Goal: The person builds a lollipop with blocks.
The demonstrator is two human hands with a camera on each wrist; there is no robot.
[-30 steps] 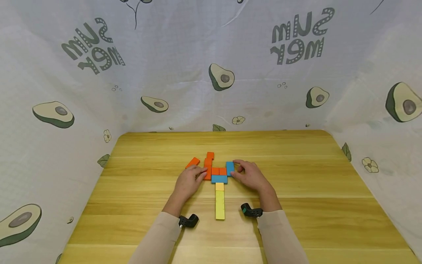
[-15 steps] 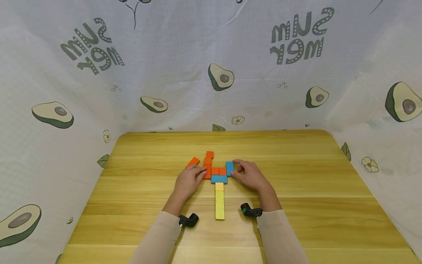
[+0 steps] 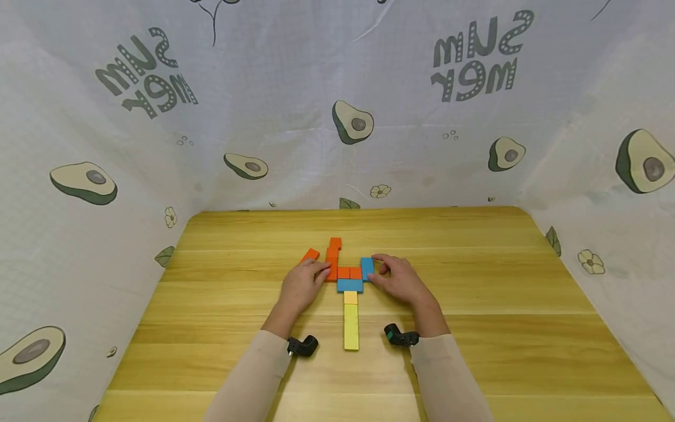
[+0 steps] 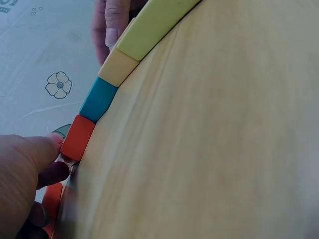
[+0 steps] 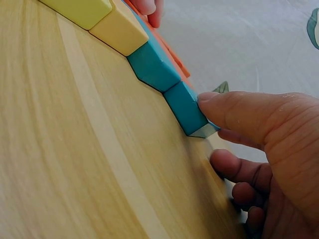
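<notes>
My left hand (image 3: 302,284) grips a red block (image 3: 332,272) with thumb and fingers at its left side. Two more red blocks line up beyond it, the farthest a small red block (image 3: 336,242) offset to the right. My right hand (image 3: 399,279) pinches an upright blue block (image 3: 367,269), its thumb on the near part and index finger at the far end. Between the hands, two small red squares (image 3: 350,273) sit behind a crosswise blue block (image 3: 350,285). A small orange-yellow block (image 3: 350,298) and a long yellow-green strip (image 3: 351,327) run from it toward me.
A slanted loose red block (image 3: 311,255) lies beyond my left hand, partly hidden by it. All blocks lie on a wooden table (image 3: 474,351). A white cloth (image 3: 295,105) with avocado prints hangs behind and beside it.
My left hand has slid slightly away from me, and the red column has moved with it past the crosswise blue block. The right hand and its blue block hold still.
</notes>
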